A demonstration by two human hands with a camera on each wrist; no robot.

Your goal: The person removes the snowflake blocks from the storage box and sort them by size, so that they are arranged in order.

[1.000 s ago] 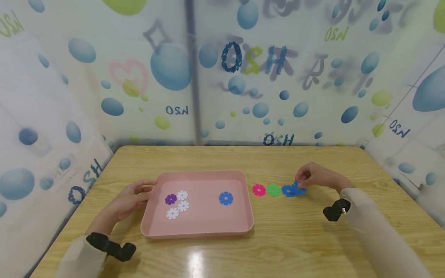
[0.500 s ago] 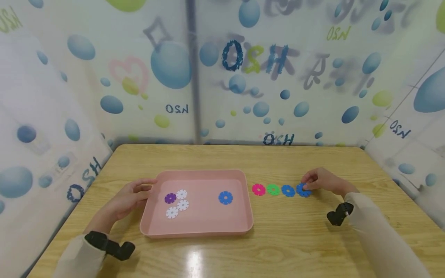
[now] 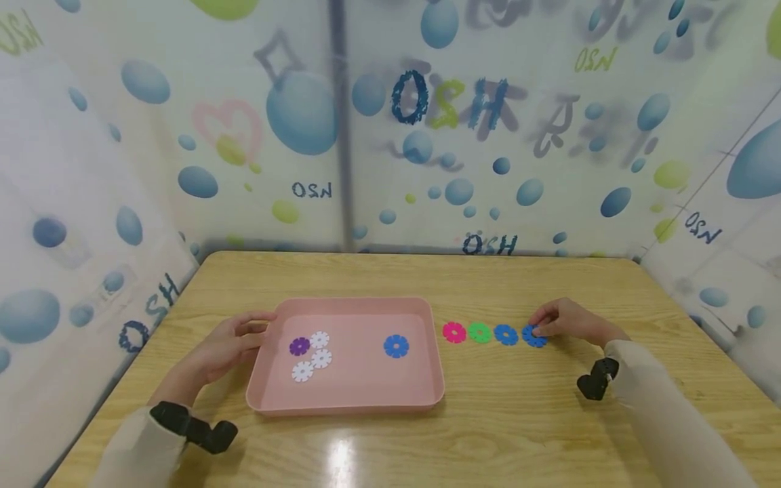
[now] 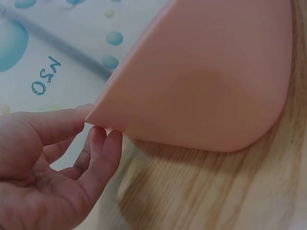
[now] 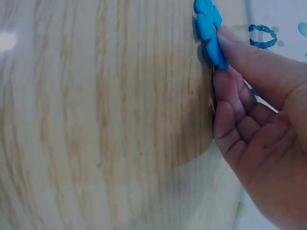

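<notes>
Pink, green and blue discs [image 3: 475, 329] line the desk [image 3: 518, 420] right of the tray [image 3: 360, 379] the left fingers [image 4: 110, 153] hold, where five discs [image 3: 388, 347] remain, while the right fingers [image 5: 224, 85] pinch the row's rightmost disc [image 3: 531, 339].

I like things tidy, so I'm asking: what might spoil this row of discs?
The right hand pinches the end blue disc close beside another blue disc, so a small slip might knock that neighbour askew. The left hand is at the rim of the pink tray, whose far side sits near the bright pink disc; a push there could shove that disc out of line.
</notes>
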